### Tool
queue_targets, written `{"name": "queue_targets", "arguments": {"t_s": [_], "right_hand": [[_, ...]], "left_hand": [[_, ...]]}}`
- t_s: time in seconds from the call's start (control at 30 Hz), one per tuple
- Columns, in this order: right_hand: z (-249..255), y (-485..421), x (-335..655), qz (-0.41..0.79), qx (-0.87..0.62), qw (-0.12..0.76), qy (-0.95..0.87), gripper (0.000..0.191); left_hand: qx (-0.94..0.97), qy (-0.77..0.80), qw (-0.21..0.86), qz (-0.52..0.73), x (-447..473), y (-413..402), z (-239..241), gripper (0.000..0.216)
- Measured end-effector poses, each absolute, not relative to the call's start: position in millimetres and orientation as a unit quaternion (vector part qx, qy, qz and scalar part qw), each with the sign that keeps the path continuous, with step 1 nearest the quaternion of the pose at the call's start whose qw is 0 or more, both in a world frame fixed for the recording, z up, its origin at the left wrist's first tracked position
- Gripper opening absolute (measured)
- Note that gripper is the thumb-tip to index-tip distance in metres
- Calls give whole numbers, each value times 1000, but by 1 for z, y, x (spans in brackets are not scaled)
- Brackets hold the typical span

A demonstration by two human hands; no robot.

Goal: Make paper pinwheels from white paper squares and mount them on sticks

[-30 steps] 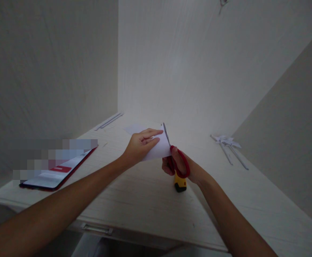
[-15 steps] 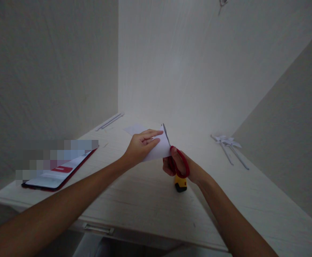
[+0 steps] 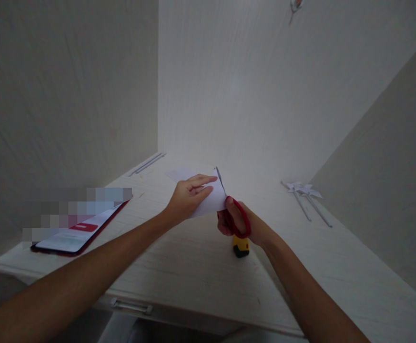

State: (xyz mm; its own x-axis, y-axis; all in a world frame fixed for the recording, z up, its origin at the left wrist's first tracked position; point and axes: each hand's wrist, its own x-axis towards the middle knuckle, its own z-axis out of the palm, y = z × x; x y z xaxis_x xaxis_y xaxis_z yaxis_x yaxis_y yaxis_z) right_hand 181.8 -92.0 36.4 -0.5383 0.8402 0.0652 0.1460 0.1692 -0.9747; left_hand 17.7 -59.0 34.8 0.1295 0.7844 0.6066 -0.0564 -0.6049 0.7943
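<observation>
My left hand [image 3: 188, 196] pinches a piece of white paper [image 3: 213, 200] and holds it just above the pale wooden desk [image 3: 193, 267]. Gripping red-handled scissors [image 3: 237, 216], my right hand [image 3: 241, 224] has thumb and fingers through the loops. The grey blades [image 3: 221, 180] point up and away along the paper's right edge. A small yellow and black object [image 3: 240, 246] lies on the desk directly under my right hand.
A phone with a lit screen [image 3: 81, 228] lies at the desk's left. A second white sheet [image 3: 179, 174] lies flat behind my left hand. White paper pinwheels on sticks [image 3: 305, 193] rest at the right. Thin rods [image 3: 147, 163] lie by the left wall. A drawer handle [image 3: 131, 306] shows below the front edge.
Almost nothing differs; the view has shifted very slightly and both hands keep the same grip on paper and scissors.
</observation>
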Motion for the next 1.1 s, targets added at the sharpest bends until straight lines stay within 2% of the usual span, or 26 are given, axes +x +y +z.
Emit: {"name": "queue_targets", "arguments": {"t_s": [1.1], "right_hand": [[31, -88, 181, 517, -398, 325, -684, 52]], "left_hand": [[673, 291, 338, 589, 16, -57, 34, 26]]}}
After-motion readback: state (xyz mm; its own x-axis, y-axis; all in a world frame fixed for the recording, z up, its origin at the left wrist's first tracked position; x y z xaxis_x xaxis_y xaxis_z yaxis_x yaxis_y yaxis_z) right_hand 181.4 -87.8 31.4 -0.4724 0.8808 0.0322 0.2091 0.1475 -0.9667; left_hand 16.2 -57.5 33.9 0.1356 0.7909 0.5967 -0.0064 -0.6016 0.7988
